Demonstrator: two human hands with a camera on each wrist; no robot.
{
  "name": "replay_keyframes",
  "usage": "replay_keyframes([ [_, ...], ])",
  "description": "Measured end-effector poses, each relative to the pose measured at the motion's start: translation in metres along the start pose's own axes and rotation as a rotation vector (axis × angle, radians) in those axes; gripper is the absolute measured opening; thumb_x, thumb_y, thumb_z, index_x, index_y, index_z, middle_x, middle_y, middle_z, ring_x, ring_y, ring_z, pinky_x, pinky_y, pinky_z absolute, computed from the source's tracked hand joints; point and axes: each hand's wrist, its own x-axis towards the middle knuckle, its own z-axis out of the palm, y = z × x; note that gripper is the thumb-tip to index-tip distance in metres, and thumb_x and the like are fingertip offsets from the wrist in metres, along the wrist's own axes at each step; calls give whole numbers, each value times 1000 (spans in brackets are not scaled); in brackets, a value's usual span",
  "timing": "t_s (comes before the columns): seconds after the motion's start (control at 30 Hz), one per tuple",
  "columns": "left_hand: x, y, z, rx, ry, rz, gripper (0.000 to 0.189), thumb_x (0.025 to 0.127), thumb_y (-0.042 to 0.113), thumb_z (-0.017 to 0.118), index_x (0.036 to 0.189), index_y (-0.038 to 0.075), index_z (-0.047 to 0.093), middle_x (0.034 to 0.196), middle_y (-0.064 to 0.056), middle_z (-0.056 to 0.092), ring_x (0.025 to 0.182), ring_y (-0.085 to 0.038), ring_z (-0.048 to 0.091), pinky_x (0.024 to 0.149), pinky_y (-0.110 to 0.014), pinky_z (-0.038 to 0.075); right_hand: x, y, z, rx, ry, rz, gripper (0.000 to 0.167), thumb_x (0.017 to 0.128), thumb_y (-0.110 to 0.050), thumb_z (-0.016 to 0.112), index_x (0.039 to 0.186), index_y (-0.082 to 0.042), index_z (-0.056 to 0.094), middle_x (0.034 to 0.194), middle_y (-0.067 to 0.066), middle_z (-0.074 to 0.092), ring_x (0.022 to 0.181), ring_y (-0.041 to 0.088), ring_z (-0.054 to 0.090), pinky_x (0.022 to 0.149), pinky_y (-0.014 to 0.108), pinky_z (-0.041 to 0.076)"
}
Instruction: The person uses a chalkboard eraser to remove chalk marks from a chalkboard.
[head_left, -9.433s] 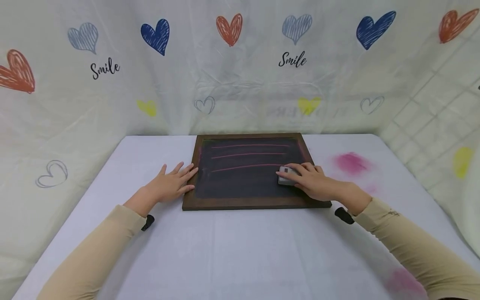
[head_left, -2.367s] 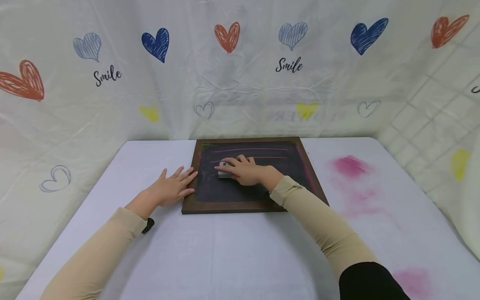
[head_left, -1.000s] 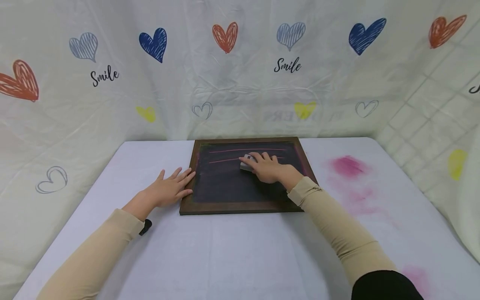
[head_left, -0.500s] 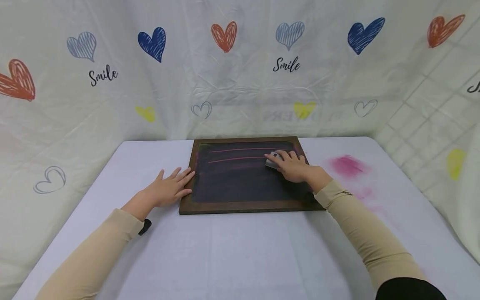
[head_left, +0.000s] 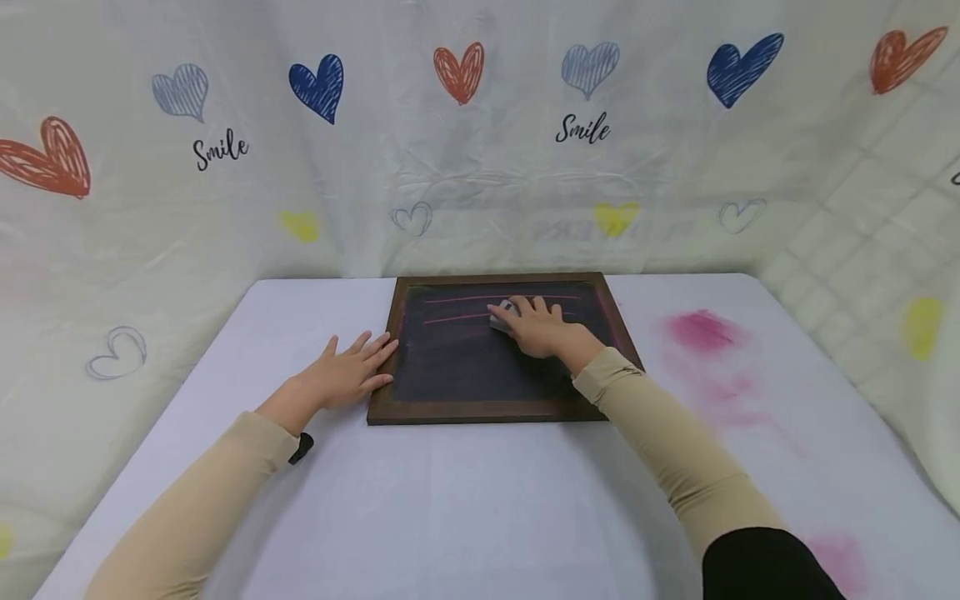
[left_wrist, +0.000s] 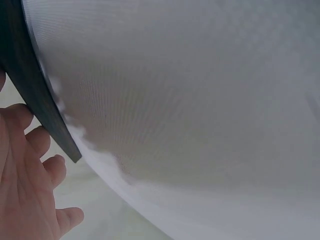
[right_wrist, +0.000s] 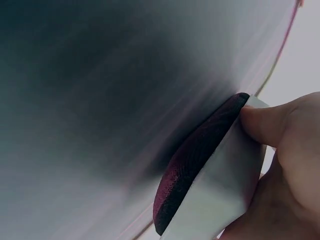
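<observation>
A chalkboard (head_left: 450, 375) in a brown wooden frame lies on the white-covered table. Two pink chalk lines cross its upper part, the lower one partly covered by my right hand (head_left: 546, 332). That hand grips a board eraser (head_left: 501, 317) and holds it against the board near the middle. In the right wrist view the eraser (right_wrist: 215, 190) has a pale body and a dark felt pad stained pink, and the thumb presses on its side. My left hand (head_left: 341, 377) rests with spread, straight fingers on the board's left frame; the left wrist view shows its fingertips at the dark frame edge (left_wrist: 37, 90).
Pink chalk smudges (head_left: 703, 331) mark the tablecloth (head_left: 480, 508) to the right of the board. Behind the table hangs a white curtain (head_left: 510, 150) printed with hearts and the word "Smile".
A third, lower pink line seen earlier is gone. The right hand with the eraser swept right along the lower remaining line, then came back left to the middle. The left hand stays on the frame.
</observation>
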Motion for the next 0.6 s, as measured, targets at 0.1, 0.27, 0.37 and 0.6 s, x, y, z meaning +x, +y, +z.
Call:
replay_keyframes([
  [0.1,2,3,-2,-3,-1,4,69,111,48,39,166,11,19,170,-13,15,155,-41,11,114,-75,5,11,-24,-2,-17,-25,-18,59,113,-24,40,167,-30,16,168,15,13,148,43,20,114,64,23],
  [0.27,4,4,-4,10,-14,-5,69,111,48,39,166,11,18,170,-13,15,155,-40,11,114,-75,6,30,-64,1,-95,-39,-24,57,114,-28,35,166,-36,13,169,10,12,151,38,19,116,60,23],
  [0.37,2,3,-5,19,-23,-14,68,111,47,39,166,12,18,170,-13,15,155,-40,11,114,-75,6,38,-86,4,-135,-32,-36,56,114,-30,34,166,-39,13,169,9,14,151,36,20,117,59,23],
  [0.6,0,2,-4,18,-17,-8,69,111,48,40,165,10,21,169,-14,18,154,-41,13,113,-76,8,38,-121,12,-179,-33,-152,63,113,-24,41,166,-38,10,169,9,16,149,36,25,116,58,28],
])
